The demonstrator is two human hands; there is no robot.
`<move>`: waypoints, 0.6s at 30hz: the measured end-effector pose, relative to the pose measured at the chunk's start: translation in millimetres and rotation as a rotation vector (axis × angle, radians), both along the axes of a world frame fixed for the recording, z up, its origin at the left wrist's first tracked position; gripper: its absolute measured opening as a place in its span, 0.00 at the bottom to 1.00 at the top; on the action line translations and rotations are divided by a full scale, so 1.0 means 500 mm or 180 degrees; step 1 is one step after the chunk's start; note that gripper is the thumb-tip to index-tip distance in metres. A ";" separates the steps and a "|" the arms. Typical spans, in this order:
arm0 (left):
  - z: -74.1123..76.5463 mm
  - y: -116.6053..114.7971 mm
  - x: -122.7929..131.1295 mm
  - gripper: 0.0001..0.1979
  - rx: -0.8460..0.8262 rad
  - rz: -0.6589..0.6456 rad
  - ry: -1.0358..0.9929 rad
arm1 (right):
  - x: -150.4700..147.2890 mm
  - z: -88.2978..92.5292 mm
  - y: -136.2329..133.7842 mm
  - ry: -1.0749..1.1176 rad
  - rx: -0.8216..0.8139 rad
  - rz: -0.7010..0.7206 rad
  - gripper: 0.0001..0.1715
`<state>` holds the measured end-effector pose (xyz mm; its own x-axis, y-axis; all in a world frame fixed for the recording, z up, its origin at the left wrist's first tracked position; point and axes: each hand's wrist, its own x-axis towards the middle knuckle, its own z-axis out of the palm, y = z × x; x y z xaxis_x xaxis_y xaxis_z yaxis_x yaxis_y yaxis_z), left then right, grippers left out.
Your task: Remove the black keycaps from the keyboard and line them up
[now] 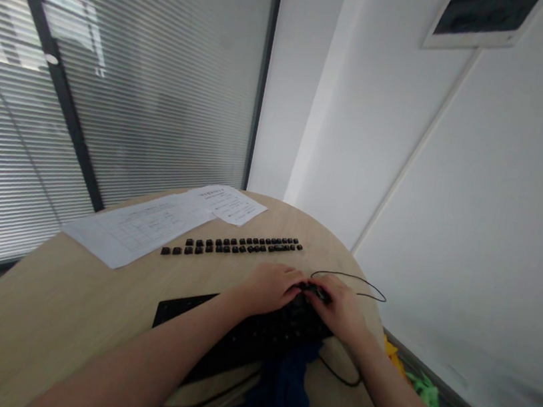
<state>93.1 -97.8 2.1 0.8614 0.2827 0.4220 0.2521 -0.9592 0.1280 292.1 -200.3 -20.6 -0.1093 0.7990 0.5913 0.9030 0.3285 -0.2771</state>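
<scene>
A black keyboard (236,343) lies at a slant on the round wooden table in front of me, partly covered by my forearms. My left hand (277,290) and my right hand (340,305) meet over its far right end, with the fingertips drawn together. A small dark piece shows between the fingers there; its kind is too hidden to name. Beyond my hands, several loose black keycaps (225,245) are laid out in two long rows. A blue cloth (281,400) rests against the near side of the keyboard.
Printed paper sheets (147,223) lie at the far left of the table (48,314). A thin black cable (359,278) loops beside my right hand, and a thicker cord (208,402) runs along the near side. Walls and a blind-covered glass partition (177,82) stand behind.
</scene>
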 end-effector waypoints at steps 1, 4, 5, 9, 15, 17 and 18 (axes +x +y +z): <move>0.000 0.000 0.000 0.10 -0.0003 0.0056 -0.0044 | 0.006 0.008 0.003 -0.0027 -0.0022 -0.0030 0.09; -0.003 0.004 0.000 0.12 -0.0031 0.0191 -0.0086 | 0.043 0.026 0.040 -0.0113 -0.0125 -0.0170 0.11; -0.005 0.006 0.001 0.11 -0.0034 0.0202 -0.0039 | 0.062 0.028 0.062 -0.0154 -0.0187 -0.0199 0.12; -0.013 0.014 0.003 0.10 -0.0018 0.0158 0.0296 | 0.149 0.011 0.179 -0.0093 -0.0713 -0.0508 0.15; -0.006 0.009 -0.001 0.09 -0.0072 0.0144 0.0605 | 0.213 -0.038 0.312 0.0253 -0.1291 -0.0690 0.18; -0.003 0.008 -0.001 0.10 -0.0061 0.0117 0.0624 | 0.214 -0.045 0.335 0.0287 -0.1353 -0.0675 0.19; -0.002 0.007 -0.002 0.11 -0.0054 0.0107 0.0622 | 0.213 -0.047 0.344 0.0308 -0.1391 -0.0664 0.19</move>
